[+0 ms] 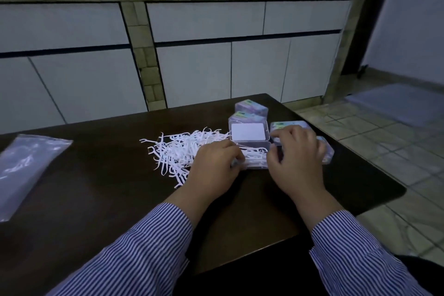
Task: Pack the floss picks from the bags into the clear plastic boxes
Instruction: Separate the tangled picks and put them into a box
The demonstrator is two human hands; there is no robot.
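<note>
A loose heap of white floss picks (177, 151) lies on the dark table (96, 187). Right of the heap stands an open clear plastic box (254, 157) holding picks, its lid (249, 131) raised with a white label. My left hand (216, 163) is at the box's left end, its fingers curled on a bunch of picks there. My right hand (295, 158) curls round the box's right end. Closed boxes with coloured labels sit behind (251, 107) and to the right (289, 125), partly hidden by my right hand.
A clear plastic bag (26, 170) lies flat at the table's left edge, with a few picks inside. The table's right edge runs beside a tiled floor (384, 146). White cabinet doors (204, 67) stand behind the table.
</note>
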